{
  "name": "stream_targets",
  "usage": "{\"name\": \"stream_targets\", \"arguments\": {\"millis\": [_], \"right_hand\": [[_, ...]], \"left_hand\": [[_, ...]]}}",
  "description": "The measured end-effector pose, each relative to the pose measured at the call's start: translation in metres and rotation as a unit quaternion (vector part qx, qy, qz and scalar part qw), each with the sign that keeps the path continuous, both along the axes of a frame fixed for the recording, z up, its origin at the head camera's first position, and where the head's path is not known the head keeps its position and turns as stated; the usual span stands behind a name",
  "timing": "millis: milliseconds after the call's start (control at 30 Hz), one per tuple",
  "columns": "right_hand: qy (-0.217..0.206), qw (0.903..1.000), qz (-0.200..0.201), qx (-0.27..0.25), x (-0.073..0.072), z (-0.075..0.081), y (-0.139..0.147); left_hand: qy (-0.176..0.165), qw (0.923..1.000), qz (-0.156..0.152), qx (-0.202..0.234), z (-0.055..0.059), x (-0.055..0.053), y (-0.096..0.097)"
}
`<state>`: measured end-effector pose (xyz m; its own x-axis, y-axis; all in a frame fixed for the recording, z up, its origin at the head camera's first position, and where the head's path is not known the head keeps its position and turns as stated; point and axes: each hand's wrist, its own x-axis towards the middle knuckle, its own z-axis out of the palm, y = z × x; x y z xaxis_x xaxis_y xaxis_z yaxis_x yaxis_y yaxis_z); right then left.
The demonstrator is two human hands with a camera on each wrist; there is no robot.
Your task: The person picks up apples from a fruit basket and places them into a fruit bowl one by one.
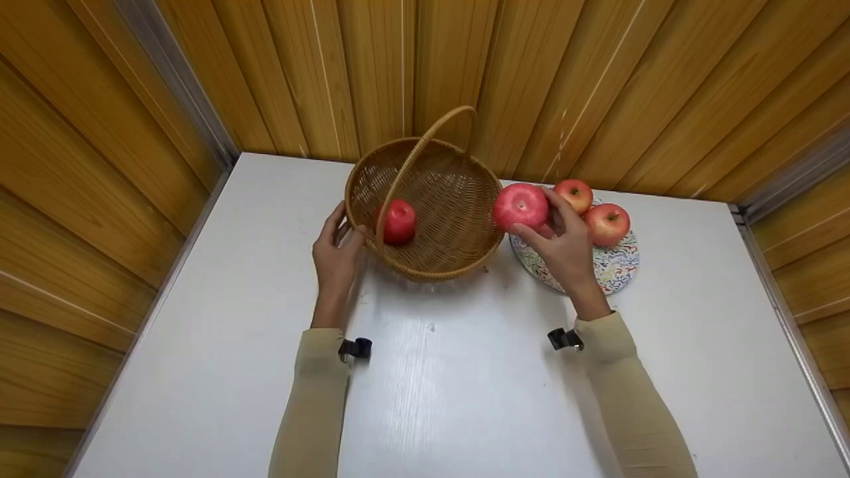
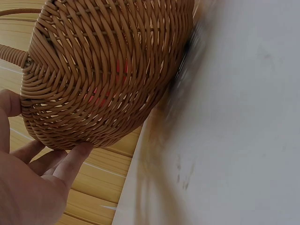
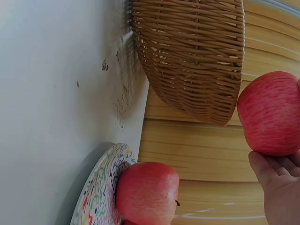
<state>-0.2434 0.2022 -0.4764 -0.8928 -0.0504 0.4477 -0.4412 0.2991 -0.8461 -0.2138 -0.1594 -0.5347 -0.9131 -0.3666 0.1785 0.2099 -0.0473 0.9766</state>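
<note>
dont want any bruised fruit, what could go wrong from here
The round pinkish-red apple in the right hand could slip, being held up at the edge of the brown woven wicker basket. Dropped in, it might bruise the round deep-red apple inside. The left hand grips only one side, so a knock might tilt the basket.

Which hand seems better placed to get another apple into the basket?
The right hand, likely: it holds an apple beside the basket, near the plate with two more apples. The left hand grips the basket's opposite side.
</note>
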Motion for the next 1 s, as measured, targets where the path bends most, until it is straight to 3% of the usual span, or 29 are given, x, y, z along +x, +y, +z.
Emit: {"name": "stream_targets", "arguments": {"millis": [467, 733, 1000], "right_hand": [[-0.04, 0.9979, -0.046, -0.019, 0.0, -0.01, 0.023], [-0.03, 0.9965, -0.066, -0.042, -0.001, -0.016, 0.035], [-0.057, 0.9926, -0.098, -0.045, 0.001, -0.019, 0.045]], "left_hand": [[-0.001, 1.0, 0.004, 0.004, 0.0, 0.0, -0.001], [0.007, 0.9999, -0.002, 0.01, 0.0, 0.001, -0.002], [0.013, 0.9999, -0.002, 0.007, -0.001, 0.0, -0.002]]}}
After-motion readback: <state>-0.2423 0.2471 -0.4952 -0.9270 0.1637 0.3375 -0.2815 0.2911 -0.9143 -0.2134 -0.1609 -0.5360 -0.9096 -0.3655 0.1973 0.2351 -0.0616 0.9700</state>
